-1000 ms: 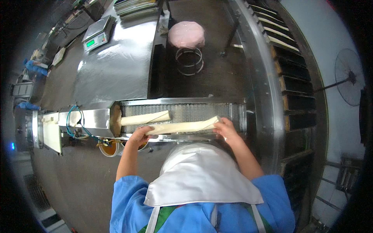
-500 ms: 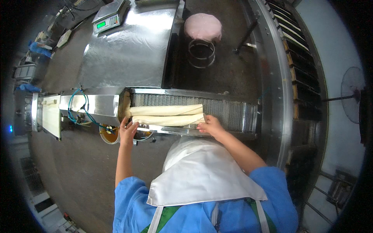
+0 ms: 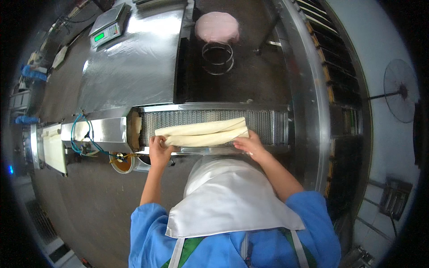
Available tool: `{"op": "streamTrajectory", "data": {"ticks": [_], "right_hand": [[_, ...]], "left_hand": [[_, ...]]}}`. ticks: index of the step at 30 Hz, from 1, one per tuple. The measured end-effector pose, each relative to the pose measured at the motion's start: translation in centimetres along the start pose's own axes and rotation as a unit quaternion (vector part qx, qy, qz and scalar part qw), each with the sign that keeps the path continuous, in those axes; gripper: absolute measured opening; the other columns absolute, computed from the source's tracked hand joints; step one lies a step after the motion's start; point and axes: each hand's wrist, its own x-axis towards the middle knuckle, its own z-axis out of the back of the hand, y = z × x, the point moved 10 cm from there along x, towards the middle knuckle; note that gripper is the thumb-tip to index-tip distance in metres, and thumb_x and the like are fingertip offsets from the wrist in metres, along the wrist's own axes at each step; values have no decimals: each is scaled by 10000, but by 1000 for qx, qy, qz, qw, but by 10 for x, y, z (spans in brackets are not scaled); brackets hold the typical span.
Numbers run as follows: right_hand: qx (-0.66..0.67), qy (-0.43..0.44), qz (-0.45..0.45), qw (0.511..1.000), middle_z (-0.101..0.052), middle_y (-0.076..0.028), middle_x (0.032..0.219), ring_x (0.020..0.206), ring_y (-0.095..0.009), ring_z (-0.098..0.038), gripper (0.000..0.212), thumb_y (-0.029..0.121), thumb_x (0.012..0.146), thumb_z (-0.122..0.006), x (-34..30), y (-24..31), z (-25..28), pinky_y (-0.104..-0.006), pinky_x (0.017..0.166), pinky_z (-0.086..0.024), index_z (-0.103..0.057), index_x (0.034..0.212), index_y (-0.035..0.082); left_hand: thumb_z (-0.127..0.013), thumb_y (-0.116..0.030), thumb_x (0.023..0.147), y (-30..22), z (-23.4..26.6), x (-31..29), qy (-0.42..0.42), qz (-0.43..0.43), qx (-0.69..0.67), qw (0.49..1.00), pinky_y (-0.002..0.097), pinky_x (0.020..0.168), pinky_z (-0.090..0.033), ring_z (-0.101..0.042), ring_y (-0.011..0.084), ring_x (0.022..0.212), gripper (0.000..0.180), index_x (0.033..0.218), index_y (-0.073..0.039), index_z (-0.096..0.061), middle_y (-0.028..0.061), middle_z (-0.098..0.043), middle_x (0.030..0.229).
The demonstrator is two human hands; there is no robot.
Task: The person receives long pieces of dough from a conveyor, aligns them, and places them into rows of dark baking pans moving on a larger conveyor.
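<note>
Two long pale dough rolls lie side by side across a metal mesh conveyor [image 3: 263,126], pressed against each other. The near dough roll [image 3: 203,140] has my left hand [image 3: 159,152] closed on its left end, thumb and fingers curled around it. At the right end of the same roll, my right hand [image 3: 250,145] grips the near side with bent fingers; part of its grip is hidden by the dough. Just behind lies the far dough roll [image 3: 201,127], which touches the near one along its length.
Left of the mesh stands a steel housing [image 3: 105,134] with blue hoses [image 3: 77,129]. Below it hangs a bucket of orange-brown liquid [image 3: 122,165]. Beyond are a steel table [image 3: 129,71], a scale [image 3: 106,31] and a round pink-topped stool [image 3: 217,27]. Dark racks [image 3: 344,71] line the right.
Both rolls have shifted right along the mesh, away from the housing, and now lie closer together. My left hand has moved right with them and closed around the near roll's end.
</note>
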Motion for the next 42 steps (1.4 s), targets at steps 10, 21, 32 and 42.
{"op": "streamTrajectory", "data": {"ticks": [10,21,32,42], "right_hand": [[-670,-96,402,617,-454,-193,1401,1372,-375,-353,778,53,737,-737,-64,99,12,-517,1153,-266,-449,1445,202],[-790,75,312,522,-325,-197,1534,1360,-417,-370,480,176,978,-430,-48,101,17,-545,1147,-228,-511,1343,477],[-614,4,161,772,-599,-167,1142,1104,-311,-557,469,217,571,-775,-95,85,97,-448,876,-454,-710,1034,169],[417,-40,218,882,-659,-220,973,788,-311,-676,623,243,725,-664,-216,6,237,-457,748,-581,-529,1235,-89]], "left_hand": [[-763,-172,703,-56,-38,-16,-38,-71,71,994,541,1061,-338,-385,428,1309,668,1293,-63,-469,252,-348,1448],[-801,-307,753,-144,-114,-10,313,-279,229,879,583,1093,-313,-313,456,1366,705,1376,-414,-487,183,-299,1528],[-757,-353,690,-213,-170,0,360,-195,201,890,450,883,-501,-618,360,956,539,1208,-286,-621,168,-549,1135],[-611,-242,725,-410,-270,1,605,118,-324,718,378,786,-563,-646,251,920,576,1232,20,-540,137,-636,1065]]}}
